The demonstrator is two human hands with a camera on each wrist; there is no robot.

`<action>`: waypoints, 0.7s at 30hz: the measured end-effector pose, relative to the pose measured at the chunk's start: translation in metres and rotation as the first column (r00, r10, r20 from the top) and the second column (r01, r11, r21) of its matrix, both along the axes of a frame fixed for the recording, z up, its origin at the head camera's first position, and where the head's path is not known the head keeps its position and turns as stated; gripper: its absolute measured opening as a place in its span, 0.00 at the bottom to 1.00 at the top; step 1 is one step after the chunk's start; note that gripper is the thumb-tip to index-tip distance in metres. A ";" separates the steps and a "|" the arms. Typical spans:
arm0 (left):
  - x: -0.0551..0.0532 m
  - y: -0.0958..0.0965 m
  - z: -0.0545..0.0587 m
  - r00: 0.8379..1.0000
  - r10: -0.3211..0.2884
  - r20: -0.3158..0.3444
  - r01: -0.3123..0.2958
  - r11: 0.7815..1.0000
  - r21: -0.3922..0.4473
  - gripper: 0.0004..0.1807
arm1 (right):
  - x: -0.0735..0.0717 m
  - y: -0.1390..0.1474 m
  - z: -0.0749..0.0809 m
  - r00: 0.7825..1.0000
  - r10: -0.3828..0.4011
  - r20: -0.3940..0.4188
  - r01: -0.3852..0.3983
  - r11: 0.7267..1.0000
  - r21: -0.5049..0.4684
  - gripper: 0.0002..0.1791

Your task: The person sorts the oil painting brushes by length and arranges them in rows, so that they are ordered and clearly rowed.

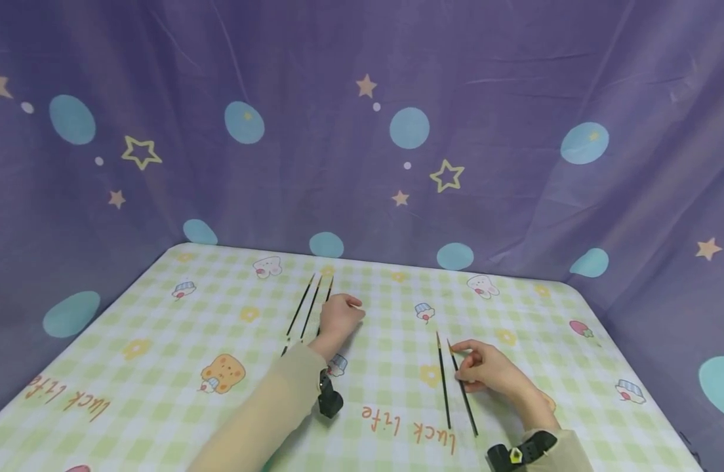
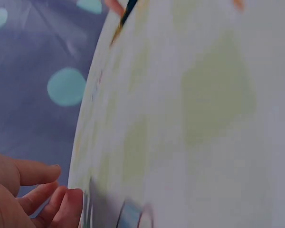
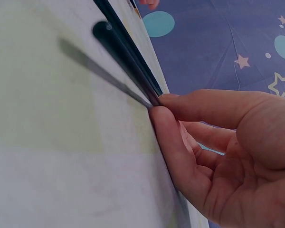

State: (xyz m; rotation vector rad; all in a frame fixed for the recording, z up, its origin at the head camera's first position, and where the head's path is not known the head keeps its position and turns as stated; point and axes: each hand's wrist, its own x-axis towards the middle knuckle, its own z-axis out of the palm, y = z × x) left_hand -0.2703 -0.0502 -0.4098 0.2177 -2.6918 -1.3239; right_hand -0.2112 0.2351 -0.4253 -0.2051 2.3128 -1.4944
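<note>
In the head view, three thin dark paintbrushes [image 1: 301,305] lie side by side on the left part of the table, tips pointing away from me. My left hand [image 1: 341,318] is beside the rightmost of them and hides its lower part. Its fingers [image 2: 42,173] are loosely bent with nothing between them in the left wrist view. On the right, my right hand [image 1: 488,372] pinches a dark paintbrush [image 3: 126,57] between thumb and index finger, low over the cloth. Another paintbrush [image 1: 444,387] lies just left of it, nearly parallel.
A green-and-white checked tablecloth [image 1: 385,367] with printed cartoon figures covers the table. Behind its far edge hangs a purple curtain [image 1: 315,177] with stars and ovals. A short dark piece [image 1: 284,351] shows by my left sleeve, mostly hidden.
</note>
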 end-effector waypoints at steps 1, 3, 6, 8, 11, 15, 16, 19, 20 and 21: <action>0.002 0.004 0.000 1.000 -0.014 0.000 0.014 1.000 0.013 0.09 | 0.000 0.000 0.000 1.000 0.000 -0.001 0.000 1.000 0.001 0.30; 0.006 0.012 -0.001 0.999 -0.038 0.005 0.038 0.999 0.034 0.09 | 0.000 0.000 0.000 1.000 0.000 -0.001 0.000 1.000 0.001 0.30; 0.012 0.023 -0.002 0.995 -0.082 0.047 0.078 0.993 0.086 0.10 | 0.000 0.001 0.001 1.000 0.004 0.001 -0.004 1.000 -0.002 0.30; 0.017 0.030 -0.002 0.989 -0.116 0.089 0.105 0.987 0.126 0.10 | 0.001 0.001 0.001 1.000 0.005 0.003 -0.005 1.000 -0.003 0.30; 0.024 0.040 -0.003 0.975 -0.169 0.144 0.140 0.972 0.190 0.10 | 0.001 0.000 0.001 1.000 0.003 0.003 -0.003 1.000 -0.002 0.30; 0.032 0.054 -0.004 0.958 -0.220 0.183 0.167 0.950 0.265 0.10 | 0.001 0.000 0.001 1.000 -0.001 0.000 0.001 1.000 -0.001 0.30; 0.034 0.057 -0.004 0.956 -0.228 0.187 0.172 0.945 0.277 0.10 | 0.001 0.000 0.000 1.000 -0.002 0.000 0.002 1.000 -0.002 0.30; 0.040 0.068 -0.005 0.947 -0.257 0.195 0.187 0.930 0.316 0.10 | 0.000 0.000 0.000 1.000 -0.002 -0.003 0.002 1.000 -0.005 0.29; 0.042 0.071 -0.006 0.943 -0.266 0.200 0.192 0.926 0.326 0.10 | 0.000 0.000 0.000 1.000 -0.002 -0.004 0.002 1.000 -0.005 0.29; 0.044 0.074 -0.007 0.939 -0.277 0.203 0.199 0.921 0.335 0.09 | 0.000 0.000 0.000 1.000 -0.001 -0.006 0.001 1.000 -0.005 0.29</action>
